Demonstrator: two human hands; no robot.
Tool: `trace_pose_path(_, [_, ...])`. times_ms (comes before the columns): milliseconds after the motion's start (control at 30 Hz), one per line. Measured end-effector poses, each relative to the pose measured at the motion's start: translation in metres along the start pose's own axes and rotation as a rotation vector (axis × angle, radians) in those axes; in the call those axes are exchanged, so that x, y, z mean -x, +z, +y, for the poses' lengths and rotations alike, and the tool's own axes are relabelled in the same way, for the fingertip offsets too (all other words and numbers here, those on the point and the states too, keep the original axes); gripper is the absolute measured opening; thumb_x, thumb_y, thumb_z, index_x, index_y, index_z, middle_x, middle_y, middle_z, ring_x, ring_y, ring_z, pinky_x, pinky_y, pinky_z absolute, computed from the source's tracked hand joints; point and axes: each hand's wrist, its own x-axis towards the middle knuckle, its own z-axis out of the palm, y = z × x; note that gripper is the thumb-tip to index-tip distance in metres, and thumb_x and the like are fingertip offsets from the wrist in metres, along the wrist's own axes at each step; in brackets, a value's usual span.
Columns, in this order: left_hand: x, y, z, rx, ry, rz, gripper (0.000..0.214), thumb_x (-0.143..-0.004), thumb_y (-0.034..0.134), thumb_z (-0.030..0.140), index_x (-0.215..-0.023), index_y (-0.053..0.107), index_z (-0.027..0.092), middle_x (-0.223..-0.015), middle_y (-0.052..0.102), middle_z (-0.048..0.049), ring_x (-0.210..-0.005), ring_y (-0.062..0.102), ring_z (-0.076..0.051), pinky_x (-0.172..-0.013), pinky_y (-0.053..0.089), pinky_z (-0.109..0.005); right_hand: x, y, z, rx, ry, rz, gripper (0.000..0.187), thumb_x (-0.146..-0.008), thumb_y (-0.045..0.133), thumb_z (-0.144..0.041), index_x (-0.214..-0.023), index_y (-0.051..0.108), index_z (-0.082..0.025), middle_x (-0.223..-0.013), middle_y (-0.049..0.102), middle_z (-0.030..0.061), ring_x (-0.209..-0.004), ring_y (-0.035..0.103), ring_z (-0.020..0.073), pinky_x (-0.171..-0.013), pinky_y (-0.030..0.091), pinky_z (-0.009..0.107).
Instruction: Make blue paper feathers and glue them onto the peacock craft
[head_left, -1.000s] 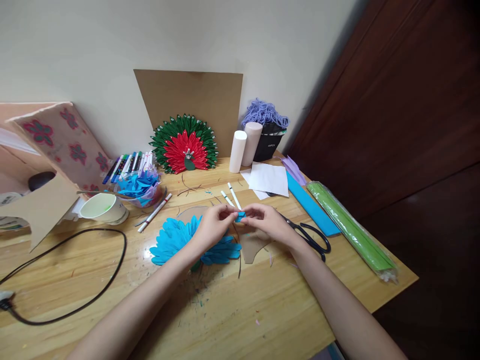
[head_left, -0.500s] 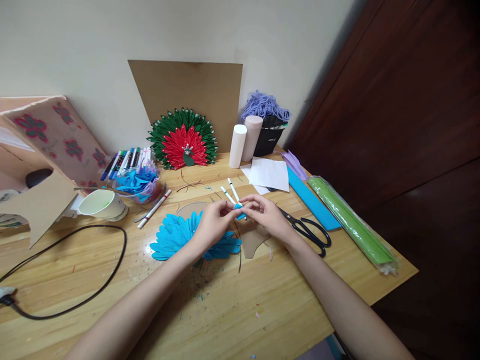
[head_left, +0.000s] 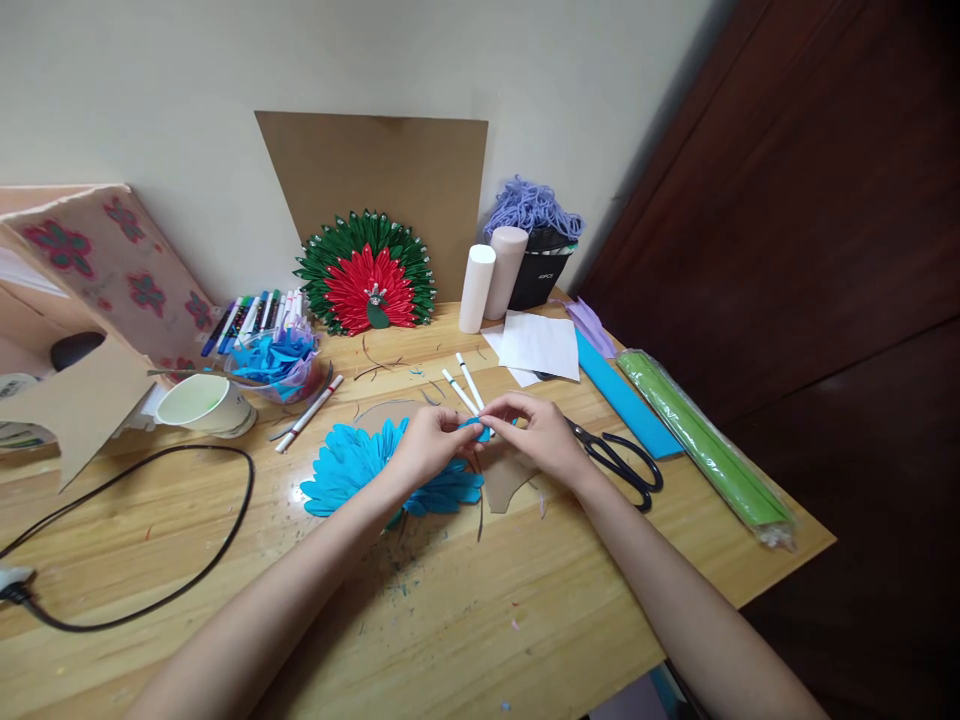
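Observation:
A small piece of blue crepe paper (head_left: 481, 430) is pinched between my left hand (head_left: 435, 440) and my right hand (head_left: 536, 432), fingertips close together. Both hands hover over a cardboard cutout (head_left: 506, 482), partly covered by them. Under my left wrist lies a fan of blue paper petals (head_left: 349, 468) on a cardboard base. Two white markers (head_left: 468, 378) rest just beyond my fingertips. Black-handled scissors (head_left: 619, 462) lie to the right of my right hand, their blades partly hidden by it.
At the back stands a green and red paper peacock (head_left: 367, 285) before a cardboard sheet (head_left: 375, 165). A bowl of blue scraps (head_left: 274, 365), a paper cup (head_left: 206, 405) and a black cable (head_left: 247, 500) are on the left. Rolled green paper (head_left: 701, 440) lies along the right edge.
The blue paper between my fingers has turned and shows a different shape. My hands stay in nearly the same place.

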Motion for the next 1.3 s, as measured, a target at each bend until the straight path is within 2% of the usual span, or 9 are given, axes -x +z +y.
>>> trace_pose_path(133, [-0.001, -0.002, 0.001, 0.089, -0.057, -0.031, 0.022, -0.064, 0.068, 0.034, -0.062, 0.064, 0.012, -0.059, 0.066, -0.0032, -0.059, 0.063, -0.014, -0.061, 0.051, -0.027, 0.001, -0.002, -0.001, 0.201, -0.201, 0.000, 0.012, -0.083, 0.052, -0.026, -0.081, 0.061, -0.019, -0.076, 0.061, 0.0032, -0.073, 0.056, 0.0149, -0.067, 0.043, 0.027])
trace_pose_path(267, [-0.001, -0.008, 0.005, 0.147, -0.109, -0.124, 0.025, -0.064, 0.069, 0.039, -0.066, 0.067, 0.014, -0.064, 0.068, -0.0050, -0.063, 0.065, -0.015, -0.066, 0.051, -0.028, 0.000, -0.003, 0.003, 0.315, -0.370, -0.022, 0.013, -0.086, 0.047, -0.023, -0.084, 0.059, -0.019, -0.079, 0.061, 0.0046, -0.078, 0.055, 0.0161, -0.072, 0.043, 0.029])
trace_pose_path(500, [0.004, -0.018, 0.019, 0.137, -0.174, -0.239, 0.031, -0.062, 0.069, 0.045, -0.069, 0.068, 0.015, -0.065, 0.069, -0.0051, -0.069, 0.065, -0.016, -0.074, 0.050, -0.029, 0.003, -0.006, 0.006, 0.407, -0.537, -0.068, 0.013, -0.086, 0.046, -0.019, -0.091, 0.058, -0.019, -0.083, 0.064, 0.0055, -0.079, 0.056, 0.0165, -0.072, 0.045, 0.030])
trace_pose_path(700, [0.005, -0.017, 0.024, 0.116, -0.222, -0.217, 0.034, -0.060, 0.069, 0.047, -0.068, 0.068, 0.014, -0.062, 0.068, -0.0036, -0.071, 0.065, -0.017, -0.074, 0.050, -0.029, 0.006, -0.007, 0.004, 0.439, -0.654, -0.072, 0.016, -0.086, 0.047, -0.016, -0.097, 0.058, -0.016, -0.087, 0.065, 0.0078, -0.083, 0.058, 0.0174, -0.072, 0.047, 0.032])
trace_pose_path(867, [0.006, -0.019, 0.025, 0.077, -0.190, -0.232, 0.030, -0.064, 0.067, 0.044, -0.070, 0.069, 0.015, -0.067, 0.069, -0.0045, -0.068, 0.064, -0.015, -0.073, 0.050, -0.028, 0.005, -0.007, 0.003, 0.346, -0.579, -0.034, 0.014, -0.084, 0.050, -0.016, -0.094, 0.060, -0.018, -0.085, 0.066, 0.0055, -0.080, 0.058, 0.0161, -0.073, 0.048, 0.031])
trace_pose_path(1000, [0.006, -0.019, 0.024, 0.014, -0.136, -0.198, 0.027, -0.070, 0.062, 0.040, -0.070, 0.067, 0.013, -0.067, 0.069, -0.0048, -0.066, 0.064, -0.014, -0.070, 0.050, -0.027, 0.004, -0.006, 0.001, 0.144, -0.335, 0.006, 0.012, -0.080, 0.056, -0.022, -0.090, 0.063, -0.019, -0.082, 0.066, 0.0034, -0.073, 0.060, 0.0135, -0.068, 0.049, 0.027])
trace_pose_path(1100, [0.005, -0.020, 0.023, -0.055, -0.077, -0.176, 0.026, -0.073, 0.059, 0.037, -0.069, 0.065, 0.013, -0.064, 0.067, -0.0038, -0.063, 0.064, -0.014, -0.067, 0.050, -0.026, 0.004, -0.003, 0.001, -0.009, -0.153, -0.014, 0.012, -0.078, 0.058, -0.027, -0.085, 0.064, -0.019, -0.078, 0.067, 0.0028, -0.070, 0.062, 0.0136, -0.065, 0.050, 0.026])
trace_pose_path(1300, [0.006, -0.020, 0.021, -0.294, 0.066, -0.133, 0.028, -0.076, 0.054, 0.038, -0.068, 0.063, 0.013, -0.059, 0.064, -0.0028, -0.057, 0.061, -0.013, -0.055, 0.045, -0.021, 0.002, 0.003, 0.002, -0.267, 0.056, -0.007, 0.013, -0.073, 0.063, -0.029, -0.078, 0.065, -0.018, -0.074, 0.067, 0.0025, -0.069, 0.061, 0.0140, -0.066, 0.049, 0.026])
